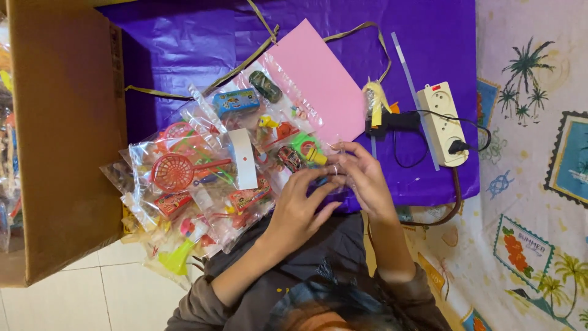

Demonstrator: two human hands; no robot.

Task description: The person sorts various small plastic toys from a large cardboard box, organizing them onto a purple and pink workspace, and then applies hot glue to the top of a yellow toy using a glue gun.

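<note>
My left hand (300, 205) and my right hand (364, 178) meet over the near edge of a purple sheet (184, 43). Together they pinch a small clear plastic bag (334, 167) at its edge. Just left of my fingers, inside clear wrapping, lie a green and yellow toy (306, 149) and a small toy car (288, 158). Left of my hands spreads a pile of clear bags with small toys (202, 178), among them a red net scoop (174, 171). A pink sheet of paper (318, 79) lies beyond my hands.
A black glue gun (392, 121) lies right of the pink paper, its cord plugged into a white power strip (442, 122). A large cardboard box (61, 135) stands at the left. A cloth with palm prints (539, 184) covers the right side. A tan strap (245, 61) crosses the purple sheet.
</note>
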